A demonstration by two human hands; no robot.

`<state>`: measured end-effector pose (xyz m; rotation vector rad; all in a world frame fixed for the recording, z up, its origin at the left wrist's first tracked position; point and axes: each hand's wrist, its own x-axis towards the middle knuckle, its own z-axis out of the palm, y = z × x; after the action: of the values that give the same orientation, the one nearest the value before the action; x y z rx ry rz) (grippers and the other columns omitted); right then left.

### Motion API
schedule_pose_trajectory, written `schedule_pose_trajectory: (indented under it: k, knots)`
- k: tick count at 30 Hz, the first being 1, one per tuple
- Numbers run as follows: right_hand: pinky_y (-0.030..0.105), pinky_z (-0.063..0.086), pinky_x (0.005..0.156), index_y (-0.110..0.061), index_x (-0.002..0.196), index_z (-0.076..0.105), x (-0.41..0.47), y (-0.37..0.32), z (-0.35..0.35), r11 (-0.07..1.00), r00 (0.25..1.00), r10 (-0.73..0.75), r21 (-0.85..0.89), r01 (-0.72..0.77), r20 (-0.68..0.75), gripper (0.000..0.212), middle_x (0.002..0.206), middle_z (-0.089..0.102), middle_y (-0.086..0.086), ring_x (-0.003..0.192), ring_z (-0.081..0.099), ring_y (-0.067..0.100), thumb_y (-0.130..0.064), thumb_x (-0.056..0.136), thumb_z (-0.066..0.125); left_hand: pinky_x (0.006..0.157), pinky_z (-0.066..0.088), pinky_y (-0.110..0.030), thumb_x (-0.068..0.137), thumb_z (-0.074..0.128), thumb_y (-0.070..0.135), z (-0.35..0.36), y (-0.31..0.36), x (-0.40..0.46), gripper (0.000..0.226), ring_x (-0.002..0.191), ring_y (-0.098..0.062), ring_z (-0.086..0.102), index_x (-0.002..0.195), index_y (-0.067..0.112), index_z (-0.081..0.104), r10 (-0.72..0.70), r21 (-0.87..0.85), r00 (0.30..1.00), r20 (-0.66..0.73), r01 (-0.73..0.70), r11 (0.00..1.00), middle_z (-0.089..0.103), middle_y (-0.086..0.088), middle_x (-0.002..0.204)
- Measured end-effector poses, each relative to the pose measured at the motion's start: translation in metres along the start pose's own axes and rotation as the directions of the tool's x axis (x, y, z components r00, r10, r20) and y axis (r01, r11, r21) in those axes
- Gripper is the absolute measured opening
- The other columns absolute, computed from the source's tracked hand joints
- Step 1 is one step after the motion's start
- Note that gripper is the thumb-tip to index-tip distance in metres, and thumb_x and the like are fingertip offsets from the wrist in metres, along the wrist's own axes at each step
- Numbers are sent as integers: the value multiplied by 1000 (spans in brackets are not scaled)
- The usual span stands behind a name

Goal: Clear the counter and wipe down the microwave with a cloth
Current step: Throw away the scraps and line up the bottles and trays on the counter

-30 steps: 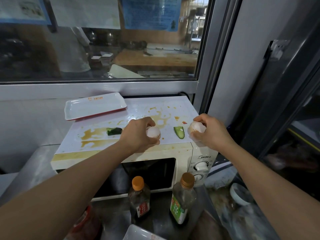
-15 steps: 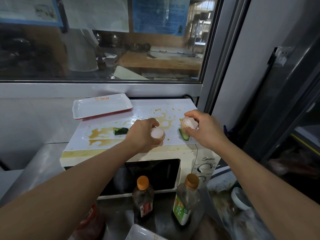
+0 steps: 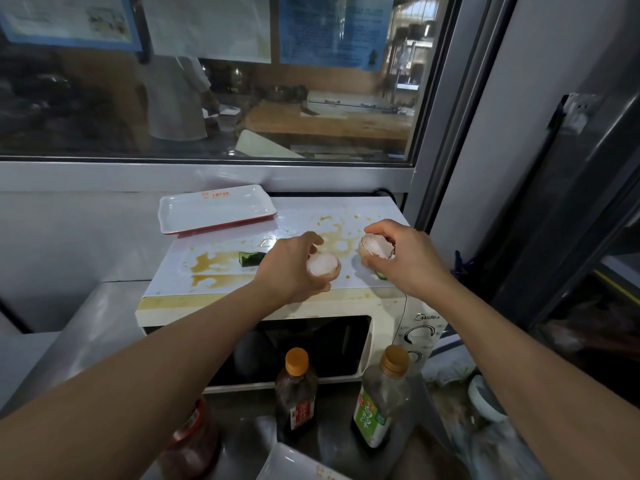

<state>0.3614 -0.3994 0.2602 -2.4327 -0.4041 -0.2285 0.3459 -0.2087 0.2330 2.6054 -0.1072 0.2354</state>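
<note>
Head view — left hand [image 3: 289,268] grips an eggshell half [image 3: 323,265], right hand [image 3: 403,259] grips another eggshell half [image 3: 375,246] — both above stained microwave [image 3: 242,306] top.

microwave [image 3: 388,308]: cream glossy casing, top smeared with brown stains | tray [image 3: 214,211]: smooth glossy white plastic | eggshell halves [image 3: 323,266]: thin, matt, jagged edges | bottles [image 3: 379,400]: clear plastic, orange caps | worktop [image 3: 86,327]: brushed dull metal

front: two bottles [image 3: 381,400] | top-left: tray [image 3: 216,209] | top-centre: open
</note>
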Motion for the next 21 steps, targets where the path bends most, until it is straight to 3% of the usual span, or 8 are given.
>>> schedule_pose_trajectory:
  k: [16, 21]
  knots:
    - [25, 40, 87, -23, 125, 55, 16, -41, 38, 997, 990, -73, 18, 72, 124, 44, 125, 59, -4, 114, 52, 18, -18, 83, 69, 96, 47, -37, 65, 83, 32, -43, -44, -15, 78, 121, -19, 49, 134, 22, 47, -33, 88, 999, -40, 36, 995, 53, 1, 132]
    - [19, 32, 86, -22, 129, 55, 15, -38, 47, 992, 976, -120, -12, 124, 184, 43, 131, 57, 1, 120, 50, 20, -16, 87, 65, 96, 46, -36, 65, 83, 35, -44, -52, -18, 79, 121, -19, 48, 134, 22, 47, -39, 89, 999, -22, 41, 995, 53, 0, 132]
